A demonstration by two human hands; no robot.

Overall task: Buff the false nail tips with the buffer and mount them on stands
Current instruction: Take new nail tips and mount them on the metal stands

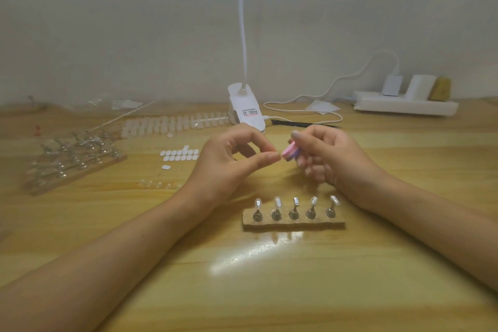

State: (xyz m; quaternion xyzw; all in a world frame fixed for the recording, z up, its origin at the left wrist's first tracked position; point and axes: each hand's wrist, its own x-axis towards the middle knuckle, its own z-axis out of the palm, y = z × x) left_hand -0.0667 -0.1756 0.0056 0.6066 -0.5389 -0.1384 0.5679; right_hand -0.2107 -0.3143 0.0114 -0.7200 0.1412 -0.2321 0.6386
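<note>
Your right hand (323,156) is curled around the pink-and-purple buffer (290,153). Its end pokes out right against your left hand's (229,162) pinched thumb and forefinger. Maybe there's a nail tip in there, but it's too small to tell. The stands (293,214) sit just below.

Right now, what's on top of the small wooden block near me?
Five metal stands in a row, each topped by a pale piece, maybe a nail tip. Nothing covers them; the block's underside is hidden.
</note>
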